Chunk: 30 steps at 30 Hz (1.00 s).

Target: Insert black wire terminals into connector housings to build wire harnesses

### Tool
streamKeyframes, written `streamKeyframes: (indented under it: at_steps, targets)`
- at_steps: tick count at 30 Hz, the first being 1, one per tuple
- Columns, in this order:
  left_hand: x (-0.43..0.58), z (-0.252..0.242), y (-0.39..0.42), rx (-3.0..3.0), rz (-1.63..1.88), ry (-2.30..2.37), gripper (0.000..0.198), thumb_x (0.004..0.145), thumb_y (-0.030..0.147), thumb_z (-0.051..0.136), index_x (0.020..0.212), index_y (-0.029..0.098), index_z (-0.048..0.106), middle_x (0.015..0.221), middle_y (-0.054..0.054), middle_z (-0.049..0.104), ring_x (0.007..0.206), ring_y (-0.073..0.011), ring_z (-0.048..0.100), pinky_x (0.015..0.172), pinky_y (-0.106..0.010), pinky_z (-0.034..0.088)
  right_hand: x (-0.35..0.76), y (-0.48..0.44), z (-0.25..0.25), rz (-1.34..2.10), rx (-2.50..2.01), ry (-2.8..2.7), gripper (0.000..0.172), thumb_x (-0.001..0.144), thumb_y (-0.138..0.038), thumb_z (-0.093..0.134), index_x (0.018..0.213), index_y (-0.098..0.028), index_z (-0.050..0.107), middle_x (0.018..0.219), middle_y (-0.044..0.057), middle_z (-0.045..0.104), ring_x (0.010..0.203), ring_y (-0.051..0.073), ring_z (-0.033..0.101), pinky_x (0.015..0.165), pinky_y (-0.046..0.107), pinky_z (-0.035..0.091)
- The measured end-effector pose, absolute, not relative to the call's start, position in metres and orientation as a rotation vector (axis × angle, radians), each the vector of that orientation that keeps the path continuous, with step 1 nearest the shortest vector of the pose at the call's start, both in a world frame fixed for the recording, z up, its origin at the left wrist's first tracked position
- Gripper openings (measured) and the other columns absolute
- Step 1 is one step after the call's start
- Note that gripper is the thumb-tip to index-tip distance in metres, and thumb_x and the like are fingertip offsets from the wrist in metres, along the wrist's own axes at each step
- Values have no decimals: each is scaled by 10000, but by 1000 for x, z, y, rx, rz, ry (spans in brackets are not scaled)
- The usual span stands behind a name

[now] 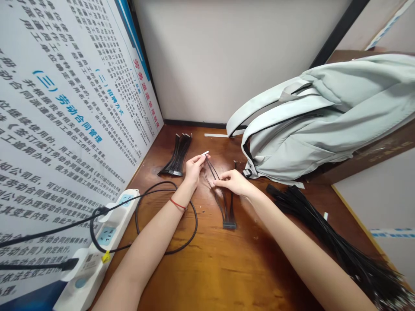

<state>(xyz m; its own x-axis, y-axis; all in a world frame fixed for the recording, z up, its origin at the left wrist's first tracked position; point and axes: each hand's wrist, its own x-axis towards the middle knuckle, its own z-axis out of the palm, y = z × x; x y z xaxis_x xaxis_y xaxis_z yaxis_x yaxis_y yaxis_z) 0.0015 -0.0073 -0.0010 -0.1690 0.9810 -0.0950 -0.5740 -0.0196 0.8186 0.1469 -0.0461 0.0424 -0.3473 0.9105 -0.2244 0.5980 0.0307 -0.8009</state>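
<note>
Poster (pixel 74 108) reads 劳务派遣管理制度; left hand (pixel 193 169), right hand (pixel 233 182) on black wire harness (pixel 229 225).

Black wire harness (pixel 218 196) (white tip raised), its connector (pixel 229 225) lying flat.

Black wire bundle (pixel 337 242) blurred and cut off lower right, small white piece (pixel 205 153) too small to tell

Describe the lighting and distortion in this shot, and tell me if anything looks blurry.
In the head view, the light is soft and even, with a mild sheen on the wooden desk; the wide lens bends the printed wall poster at the frame's edge; the black wire bundle smears toward the lower right corner.
</note>
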Motion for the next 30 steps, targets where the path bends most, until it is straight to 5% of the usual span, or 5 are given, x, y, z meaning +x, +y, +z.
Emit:
streamKeyframes:
  at_steps: [7,30]
  targets:
    - [-1,0,-6,539,1578,881,93,685,203,675,738,127,670,786,-70,705,873,-156,655,878,-287,426,154,-62,46,1267,-1554,-2119,224,655,-349,621,563,-146,619,533,-35,490,537,91,387,529,242,268]
    - [-1,7,-8,534,1544,938,77,827,150,525,834,111,591,743,-65,697,780,-161,688,843,-324,480,173,-102,45,1097,-1598,-2234,250,710,-344,583,523,-180,561,529,-47,344,541,97,317,536,243,232]
